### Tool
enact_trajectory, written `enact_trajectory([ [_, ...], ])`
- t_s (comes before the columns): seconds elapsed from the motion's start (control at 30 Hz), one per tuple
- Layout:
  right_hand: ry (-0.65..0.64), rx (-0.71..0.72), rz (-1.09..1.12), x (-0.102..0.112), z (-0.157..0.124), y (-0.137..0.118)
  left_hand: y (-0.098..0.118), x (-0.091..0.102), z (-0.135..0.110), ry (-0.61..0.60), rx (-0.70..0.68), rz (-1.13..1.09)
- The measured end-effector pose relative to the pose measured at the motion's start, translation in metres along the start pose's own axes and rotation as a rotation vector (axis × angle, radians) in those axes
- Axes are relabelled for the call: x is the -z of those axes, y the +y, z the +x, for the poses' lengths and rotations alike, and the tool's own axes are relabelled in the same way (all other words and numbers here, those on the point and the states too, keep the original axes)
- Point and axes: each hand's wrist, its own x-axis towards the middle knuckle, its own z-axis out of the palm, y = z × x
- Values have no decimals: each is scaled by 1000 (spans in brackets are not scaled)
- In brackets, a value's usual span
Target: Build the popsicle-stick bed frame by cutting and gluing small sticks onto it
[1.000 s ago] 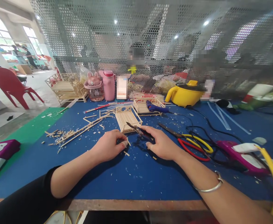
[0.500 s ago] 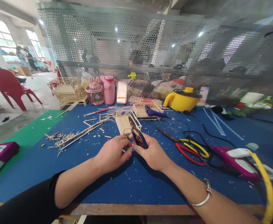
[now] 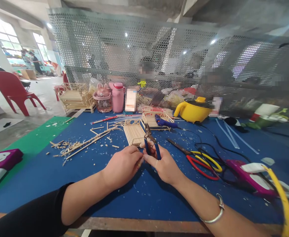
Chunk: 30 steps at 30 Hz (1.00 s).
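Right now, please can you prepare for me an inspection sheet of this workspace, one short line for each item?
Surface: blue mat, scattered with small chips; green area at the left.
Work items: pliers with blue handles; nearer stick frame just beyond the hands; farther stick frame with glue gun at it.
Clutter: stick scraps at left; scissors at right.
Hands: right hand grips the pliers; left hand close beside it, any contents hidden.
Cables: dark cables near the scissors.
Surroundings: perforated screen behind; red chair far left; yellow pot and pink bottle at back.
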Motion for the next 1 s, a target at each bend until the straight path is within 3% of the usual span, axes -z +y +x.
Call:
enact_trajectory([
  [0.17, -11, 19, 16, 1, -1, -1, 1, 4, -2, -1, -63, 25],
  [0.33, 47, -33, 61, -1, -2, 1, 4, 5, -2, -11, 7, -32],
  [0.67, 29, -9, 9, 0, -2, 0, 8, 2, -3, -27, 66, 13],
  [0.87, 37, -5, -8, -1, -4, -4, 7, 3, -3, -51, -34, 63],
  [0.93, 48, -4, -21, -1, -5, -7, 4, 6, -2, -16, -42, 13],
  [1.0, 63, -7, -24, 1, -6, -10, 2, 10, -1, 87, 34, -101],
])
